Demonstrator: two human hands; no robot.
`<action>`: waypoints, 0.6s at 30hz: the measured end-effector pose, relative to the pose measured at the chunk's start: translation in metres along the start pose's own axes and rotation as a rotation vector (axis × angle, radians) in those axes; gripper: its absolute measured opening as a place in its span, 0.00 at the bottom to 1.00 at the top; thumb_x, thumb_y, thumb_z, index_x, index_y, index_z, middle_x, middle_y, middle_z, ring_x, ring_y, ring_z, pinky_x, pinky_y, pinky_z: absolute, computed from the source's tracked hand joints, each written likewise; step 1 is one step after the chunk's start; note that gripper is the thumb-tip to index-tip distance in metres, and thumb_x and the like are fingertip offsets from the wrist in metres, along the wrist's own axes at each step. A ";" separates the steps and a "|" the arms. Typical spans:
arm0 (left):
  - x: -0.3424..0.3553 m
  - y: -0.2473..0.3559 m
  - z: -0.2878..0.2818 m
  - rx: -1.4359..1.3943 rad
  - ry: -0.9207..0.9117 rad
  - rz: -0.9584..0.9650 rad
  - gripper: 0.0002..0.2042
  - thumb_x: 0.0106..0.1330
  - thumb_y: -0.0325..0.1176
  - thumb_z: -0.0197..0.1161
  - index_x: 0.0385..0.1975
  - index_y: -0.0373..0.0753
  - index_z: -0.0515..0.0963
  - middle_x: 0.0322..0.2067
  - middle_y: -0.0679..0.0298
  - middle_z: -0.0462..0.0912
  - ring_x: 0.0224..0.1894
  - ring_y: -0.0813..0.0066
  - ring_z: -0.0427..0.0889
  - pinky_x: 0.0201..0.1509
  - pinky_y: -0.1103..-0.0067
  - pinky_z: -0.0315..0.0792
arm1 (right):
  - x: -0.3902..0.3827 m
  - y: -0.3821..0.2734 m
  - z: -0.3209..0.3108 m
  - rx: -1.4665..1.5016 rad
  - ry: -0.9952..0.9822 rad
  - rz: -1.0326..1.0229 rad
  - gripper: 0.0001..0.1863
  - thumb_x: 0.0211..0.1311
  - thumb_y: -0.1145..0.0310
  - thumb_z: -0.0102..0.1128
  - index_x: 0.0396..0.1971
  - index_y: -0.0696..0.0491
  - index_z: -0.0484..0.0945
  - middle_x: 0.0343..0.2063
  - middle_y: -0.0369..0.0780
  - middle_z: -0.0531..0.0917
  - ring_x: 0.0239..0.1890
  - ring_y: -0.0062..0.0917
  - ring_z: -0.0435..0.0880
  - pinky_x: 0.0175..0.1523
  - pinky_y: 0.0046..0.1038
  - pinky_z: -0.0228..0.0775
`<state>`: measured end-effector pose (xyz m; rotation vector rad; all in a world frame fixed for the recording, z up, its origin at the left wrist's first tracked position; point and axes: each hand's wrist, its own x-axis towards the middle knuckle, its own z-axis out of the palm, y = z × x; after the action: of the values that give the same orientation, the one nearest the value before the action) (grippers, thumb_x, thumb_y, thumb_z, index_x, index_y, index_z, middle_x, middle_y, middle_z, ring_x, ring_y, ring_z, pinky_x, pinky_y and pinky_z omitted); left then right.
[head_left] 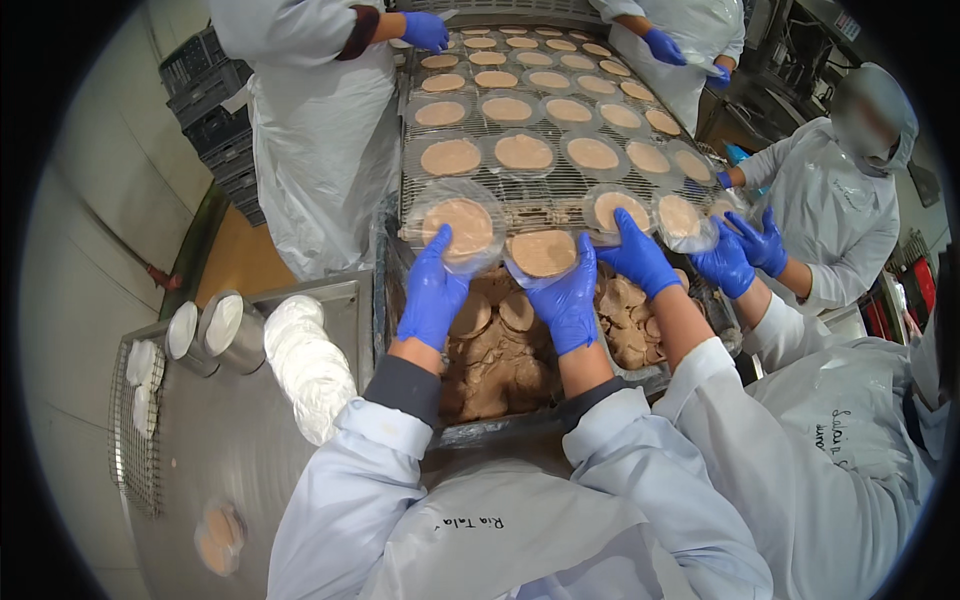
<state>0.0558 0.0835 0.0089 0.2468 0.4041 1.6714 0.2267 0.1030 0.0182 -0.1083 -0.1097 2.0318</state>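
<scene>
My left hand (434, 295), in a blue glove, grips a round pinkish-beige patty (460, 228) on a see-through film disc, its thumb over the near edge. In my right hand (566, 305), also blue-gloved, is a second patty (541, 254) on film, held by its right and near edge. Both patties are at the near end of a wire-mesh conveyor (425, 190), where rows of similar patties lie on film discs. Below my hands, a tub holds brown minced meat (490, 370) with a few round patties on it.
A co-worker's gloved hands (640, 255) handle patties close on my right. Other aproned people stand along the conveyor. On the left steel table (250, 440) are a stack of white discs (308, 365), metal cylinders (232, 325), a wire rack (135, 430) and filmed patties (219, 538). Crates (215, 120) stand behind.
</scene>
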 end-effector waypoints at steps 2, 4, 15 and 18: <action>-0.011 -0.005 -0.014 0.149 0.046 0.027 0.23 0.61 0.30 0.52 0.55 0.30 0.56 0.53 0.49 0.63 0.55 0.56 0.64 0.59 0.61 0.61 | 0.001 -0.004 -0.001 -0.116 0.103 -0.013 0.30 0.57 0.51 0.46 0.53 0.56 0.57 0.54 0.49 0.62 0.56 0.43 0.61 0.57 0.51 0.55; -0.045 0.006 -0.020 0.306 0.022 0.084 0.23 0.61 0.29 0.51 0.55 0.30 0.56 0.53 0.49 0.63 0.55 0.54 0.65 0.58 0.60 0.61 | -0.006 -0.003 0.009 -0.171 0.039 0.079 0.27 0.56 0.54 0.48 0.51 0.55 0.59 0.52 0.49 0.64 0.54 0.44 0.64 0.56 0.52 0.56; -0.088 0.055 -0.030 -0.076 0.111 0.106 0.25 0.61 0.36 0.52 0.55 0.33 0.55 0.55 0.49 0.60 0.56 0.51 0.61 0.58 0.53 0.57 | 0.037 0.053 0.083 -2.166 -0.507 -0.871 0.29 0.56 0.54 0.51 0.54 0.56 0.61 0.51 0.49 0.66 0.55 0.42 0.64 0.59 0.44 0.50; -0.092 0.058 -0.042 -0.106 0.112 0.044 0.24 0.58 0.33 0.55 0.53 0.34 0.59 0.52 0.51 0.64 0.54 0.56 0.65 0.57 0.60 0.61 | -0.004 0.070 0.073 -1.949 -0.571 -0.514 0.28 0.57 0.55 0.51 0.54 0.56 0.63 0.52 0.49 0.66 0.56 0.42 0.63 0.61 0.42 0.48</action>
<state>-0.0004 -0.0185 0.0005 0.0847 0.3948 1.7490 0.1571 0.0657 0.0817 -0.5956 -2.1314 0.7268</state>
